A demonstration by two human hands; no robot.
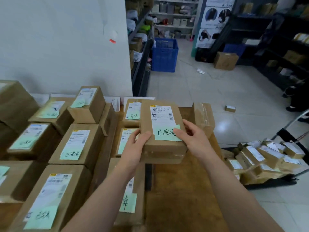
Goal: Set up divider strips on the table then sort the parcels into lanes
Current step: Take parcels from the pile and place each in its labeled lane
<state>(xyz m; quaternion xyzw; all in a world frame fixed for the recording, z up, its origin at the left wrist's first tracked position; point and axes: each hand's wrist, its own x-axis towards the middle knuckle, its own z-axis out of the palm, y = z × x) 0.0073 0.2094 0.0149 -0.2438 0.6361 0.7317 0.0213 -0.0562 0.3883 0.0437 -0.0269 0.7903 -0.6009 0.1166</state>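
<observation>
I hold a brown cardboard parcel above the wooden table, with a white shipping label and a green handwritten note on top. My left hand grips its near left corner and my right hand its right side. Upright cardboard divider strips run front to back between rows of parcels. Several labelled parcels fill the lanes on the left. In the middle lane lie more parcels, partly hidden by my arm.
A taped cardboard piece stands at the table's far right. A heap of small parcels lies on a cart to the right. On the tiled floor are a blue crate, a cardboard box and a small parcel. Dark shelving lines the right side.
</observation>
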